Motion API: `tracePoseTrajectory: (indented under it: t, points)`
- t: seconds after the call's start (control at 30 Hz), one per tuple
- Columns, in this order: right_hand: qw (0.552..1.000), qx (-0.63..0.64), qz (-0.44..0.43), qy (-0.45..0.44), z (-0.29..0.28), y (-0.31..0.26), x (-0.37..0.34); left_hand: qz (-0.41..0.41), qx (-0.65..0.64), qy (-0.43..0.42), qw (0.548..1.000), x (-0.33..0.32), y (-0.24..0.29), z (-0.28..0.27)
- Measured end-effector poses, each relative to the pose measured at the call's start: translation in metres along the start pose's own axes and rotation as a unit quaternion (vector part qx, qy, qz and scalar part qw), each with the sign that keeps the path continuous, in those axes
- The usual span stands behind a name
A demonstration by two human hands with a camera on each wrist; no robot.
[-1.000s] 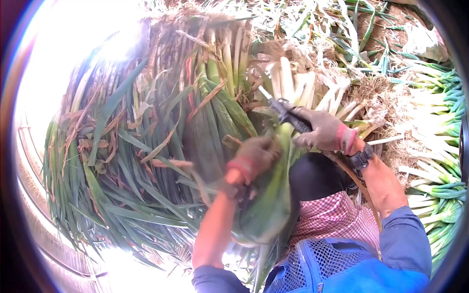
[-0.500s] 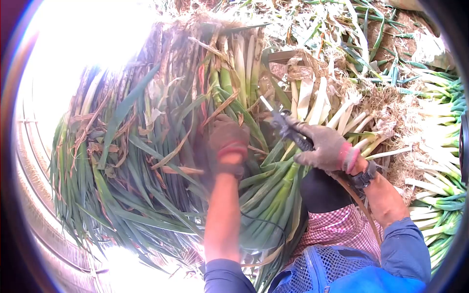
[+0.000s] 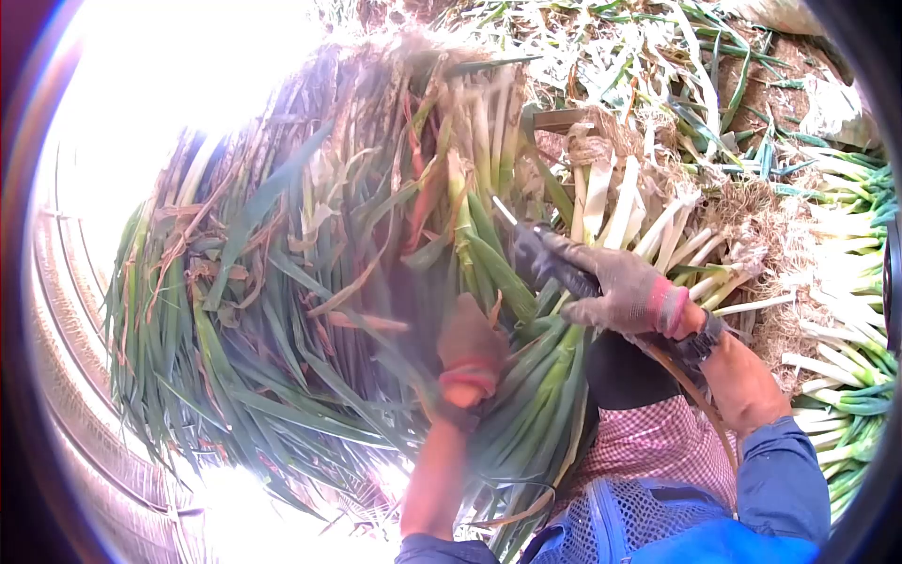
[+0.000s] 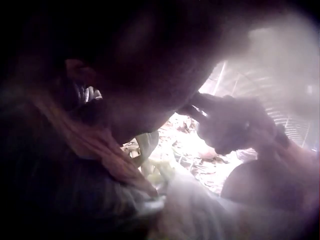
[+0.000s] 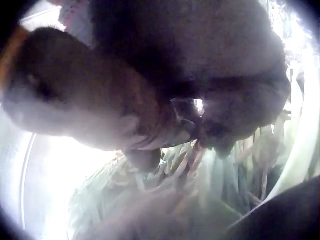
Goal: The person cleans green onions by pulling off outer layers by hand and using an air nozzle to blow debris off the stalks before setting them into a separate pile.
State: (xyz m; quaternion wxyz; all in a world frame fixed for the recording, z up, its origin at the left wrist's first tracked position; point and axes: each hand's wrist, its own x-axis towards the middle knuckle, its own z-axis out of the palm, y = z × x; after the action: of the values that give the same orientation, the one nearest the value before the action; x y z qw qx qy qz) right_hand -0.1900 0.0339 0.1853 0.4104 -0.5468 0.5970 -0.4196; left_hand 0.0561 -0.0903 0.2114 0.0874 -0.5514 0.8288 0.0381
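Observation:
In the head view, my gloved left hand (image 3: pixel 472 346), blurred, grips leaves of a green onion (image 3: pixel 465 221) at the right side of a large leafy heap (image 3: pixel 310 235). My gloved right hand (image 3: pixel 625 289) holds a black tool (image 3: pixel 554 263) with a thin pale tip, pointing up and left. Below that tool, a bunch of green onions (image 3: pixel 545 390) lies against the knee, its leaves fanned downward. The right wrist view shows the glove (image 5: pixel 225 60) close up over blurred leaves. A dry brown leaf (image 4: pixel 100 145) crosses the dark left wrist view.
Pale peeled stalks (image 3: pixel 615 202) lie beyond the right hand. Rows of green onions (image 3: pixel 850 376) line the right edge. Loose leaves and roots (image 3: pixel 620 56) litter the ground ahead. A brown hose (image 3: pixel 691 385) runs by the right forearm; a ribbed curved surface (image 3: pixel 75 329) stands at left.
My left hand went from the bunch up into the heap, then came back down and slightly right, with an onion there shifting along. The right hand keeps hold of the tool.

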Motion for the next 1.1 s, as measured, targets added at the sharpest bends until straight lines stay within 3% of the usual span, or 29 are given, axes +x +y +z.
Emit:
tracePoseTrajectory:
  t: [0.03,0.1,0.17,0.23,0.3,0.37,0.4,0.5,0.57,0.6,0.67,0.83,1.0,1.1]
  points:
    - [1.0,0.0,0.002,-0.003,0.001,0.0,0.0,-0.004,0.001,-0.003,1.0,-0.005,0.001,0.003]
    - [0.996,0.027,-0.005,-0.091,-0.001,-0.006,-0.001,-0.008,0.0,-0.008,1.0,-0.007,0.009,-0.008]
    - [0.992,0.038,0.028,-0.119,0.005,-0.005,0.005,-0.036,0.0,-0.074,0.997,0.0,0.017,-0.035]
    - [0.994,-0.043,-0.083,0.053,0.028,0.025,0.019,-0.004,-0.009,-0.062,0.998,0.007,0.002,-0.041]
    - [0.991,-0.05,-0.114,0.057,0.019,0.007,0.018,0.028,-0.015,-0.051,0.998,0.016,-0.012,-0.044]
    - [0.991,-0.024,0.048,-0.126,0.004,-0.025,0.017,0.03,-0.024,-0.032,0.999,0.029,-0.02,-0.047]
    - [0.995,-0.041,0.033,-0.084,0.01,-0.019,0.026,0.031,-0.025,-0.031,0.999,0.036,-0.02,-0.047]
    - [0.997,-0.075,0.021,-0.026,0.011,-0.015,0.068,0.008,-0.099,0.02,0.995,0.062,-0.019,-0.043]
    - [0.995,-0.093,0.041,0.0,0.007,-0.014,0.097,0.078,-0.019,0.174,0.982,0.085,-0.017,-0.032]
    - [0.994,-0.097,0.053,0.008,0.003,-0.016,0.114,0.079,-0.019,0.177,0.981,0.091,-0.01,-0.033]
    - [0.993,-0.104,0.06,0.022,-0.005,-0.015,0.141,0.026,0.03,0.138,0.99,0.102,0.008,-0.03]
    - [0.986,-0.136,0.055,0.073,-0.013,-0.008,0.2,-0.062,0.079,0.167,0.981,0.127,0.019,-0.021]
    - [0.992,-0.111,0.055,0.028,-0.007,-0.013,0.181,-0.112,-0.035,0.061,0.991,0.135,0.016,-0.032]
    - [0.991,-0.122,0.025,0.046,0.005,-0.007,0.154,-0.075,-0.106,0.039,0.991,0.124,0.006,-0.041]
